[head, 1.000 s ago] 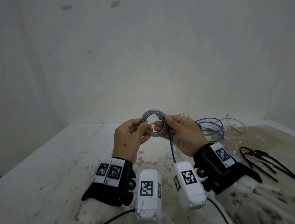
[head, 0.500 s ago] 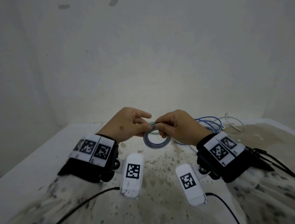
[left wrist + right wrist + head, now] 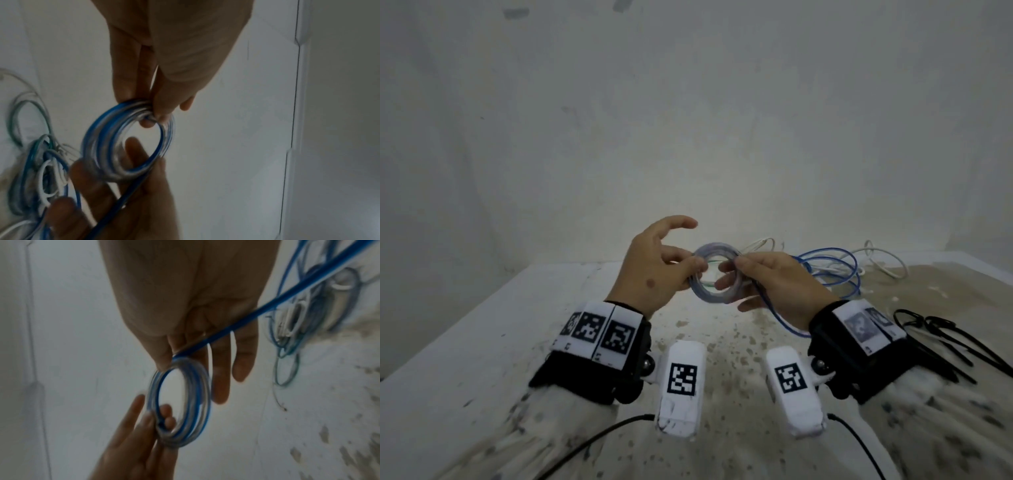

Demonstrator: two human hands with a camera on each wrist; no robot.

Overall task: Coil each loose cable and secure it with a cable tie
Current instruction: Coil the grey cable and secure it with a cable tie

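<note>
A small coil of blue and clear cable [image 3: 714, 300] hangs in the air between both hands above the table. My left hand [image 3: 690, 270] pinches its left side between thumb and fingers, index finger lifted clear. My right hand [image 3: 732, 274] pinches the right side, thumb on top and the other fingers stretched behind the ring. The coil's loose blue strand [image 3: 779, 317] runs under my right palm toward the wrist. In the left wrist view my left hand [image 3: 158, 113] nips the coil [image 3: 93, 142]. In the right wrist view my right hand [image 3: 170, 363] holds the coil [image 3: 202, 402], blurred.
A tangle of loose blue cable [image 3: 839, 270] and white cable [image 3: 887, 265] lies at the back right of the stained white table [image 3: 571, 301]. Several black cable ties [image 3: 945, 334] lie at the right, beside my right wrist. A wall rises right behind the table.
The hands first rolled over and lowered the coil, then lifted it again. My left index finger has come off the coil, and the blue strand again trails beneath my right hand.
</note>
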